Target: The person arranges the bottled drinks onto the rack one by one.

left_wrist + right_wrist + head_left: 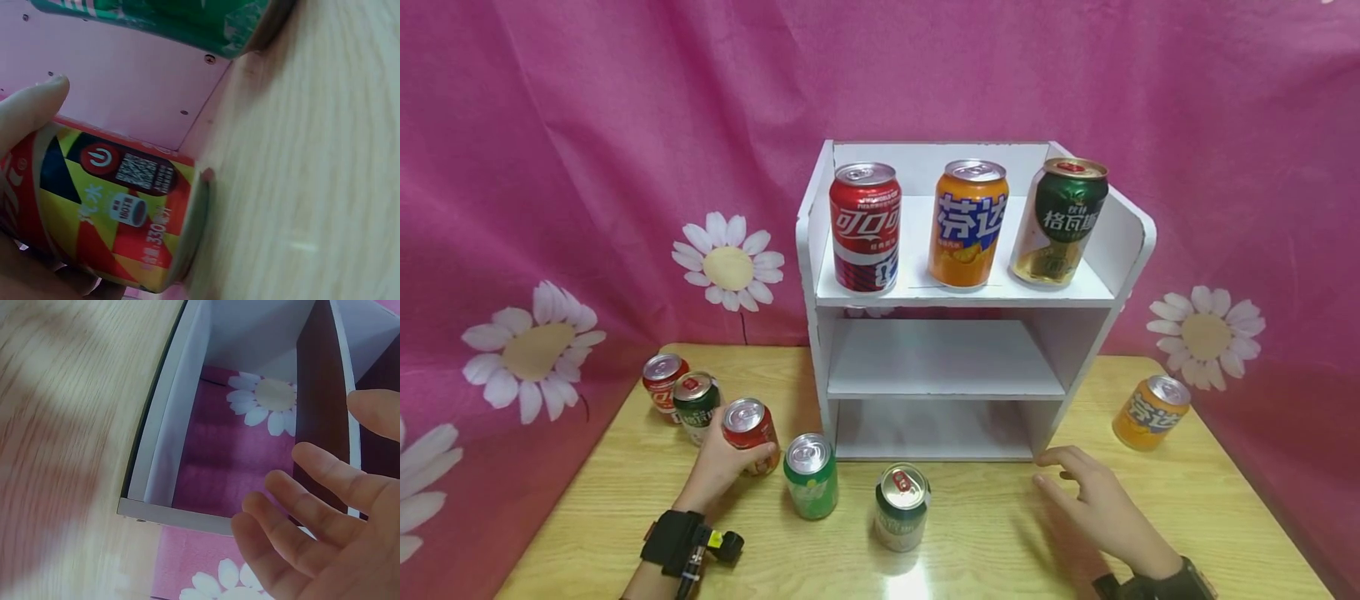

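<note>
My left hand (721, 463) grips a red soda can (749, 435) on the left of the table, thumb on one side and fingers curled on the other. In the left wrist view the can (119, 206) shows a yellow, black and red patterned side with a QR code. A green can (812, 479) stands just right of it; a dark green and gold can (696, 407) is behind it to the left. My right hand (1093, 500) hovers by the shelf's lower right corner, fingers spread and loosely bent, holding nothing.
A white shelf unit (947, 393) bears a red can (865, 229), an orange can (967, 225) and a green-gold can (1062, 223) on top. Another green-gold can (902, 510) stands in front. A red can (664, 385) is far left, an orange can (1150, 412) right.
</note>
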`<state>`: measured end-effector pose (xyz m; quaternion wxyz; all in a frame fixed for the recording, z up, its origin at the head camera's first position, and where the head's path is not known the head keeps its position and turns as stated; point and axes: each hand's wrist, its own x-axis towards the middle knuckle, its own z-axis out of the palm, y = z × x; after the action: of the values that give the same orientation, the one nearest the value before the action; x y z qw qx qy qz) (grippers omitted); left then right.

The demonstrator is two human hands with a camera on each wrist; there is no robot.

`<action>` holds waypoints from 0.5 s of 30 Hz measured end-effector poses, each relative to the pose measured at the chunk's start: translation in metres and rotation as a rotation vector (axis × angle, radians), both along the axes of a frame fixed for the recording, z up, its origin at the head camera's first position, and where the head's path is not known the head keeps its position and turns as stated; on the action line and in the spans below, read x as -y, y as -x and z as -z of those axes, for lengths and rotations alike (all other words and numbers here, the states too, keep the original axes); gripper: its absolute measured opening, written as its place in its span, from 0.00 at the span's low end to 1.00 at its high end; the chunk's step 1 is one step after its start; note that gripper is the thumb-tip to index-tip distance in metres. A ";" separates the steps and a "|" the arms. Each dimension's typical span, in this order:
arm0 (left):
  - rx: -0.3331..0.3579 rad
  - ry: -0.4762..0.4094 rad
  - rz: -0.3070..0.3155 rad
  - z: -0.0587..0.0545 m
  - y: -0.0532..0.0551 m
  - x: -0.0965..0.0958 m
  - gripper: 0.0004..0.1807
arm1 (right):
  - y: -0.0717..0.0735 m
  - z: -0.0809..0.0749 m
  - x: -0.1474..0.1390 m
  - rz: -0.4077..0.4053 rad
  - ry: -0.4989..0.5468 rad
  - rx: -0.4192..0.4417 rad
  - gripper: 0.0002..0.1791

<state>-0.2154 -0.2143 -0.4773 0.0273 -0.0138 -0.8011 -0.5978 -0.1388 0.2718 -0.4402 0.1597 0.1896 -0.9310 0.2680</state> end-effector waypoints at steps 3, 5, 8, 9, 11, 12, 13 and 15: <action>0.011 0.002 -0.002 0.001 0.001 -0.001 0.48 | 0.000 -0.001 0.000 0.002 0.002 0.012 0.08; 0.002 0.009 -0.010 0.003 0.002 -0.002 0.46 | 0.000 -0.002 0.001 -0.004 0.004 0.005 0.08; -0.031 0.034 -0.032 0.003 0.003 -0.003 0.44 | 0.003 -0.003 0.001 -0.018 0.010 -0.017 0.08; -0.041 0.043 -0.040 0.003 0.003 -0.003 0.44 | 0.003 -0.003 0.002 -0.021 0.013 -0.025 0.08; -0.060 0.069 -0.056 0.003 0.003 -0.003 0.42 | 0.005 -0.004 0.003 -0.023 0.020 -0.031 0.08; -0.067 0.081 -0.061 0.003 0.003 -0.003 0.41 | 0.005 -0.004 0.003 -0.024 0.026 -0.028 0.08; -0.069 0.087 -0.062 0.002 0.001 -0.003 0.41 | 0.005 -0.004 0.003 -0.022 0.029 -0.019 0.08; -0.072 0.100 -0.056 0.001 -0.001 -0.003 0.40 | 0.004 -0.003 0.003 -0.020 0.034 -0.005 0.07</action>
<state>-0.2148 -0.2118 -0.4782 0.0721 -0.0145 -0.8285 -0.5551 -0.1424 0.2684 -0.4370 0.1624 0.1967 -0.9240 0.2849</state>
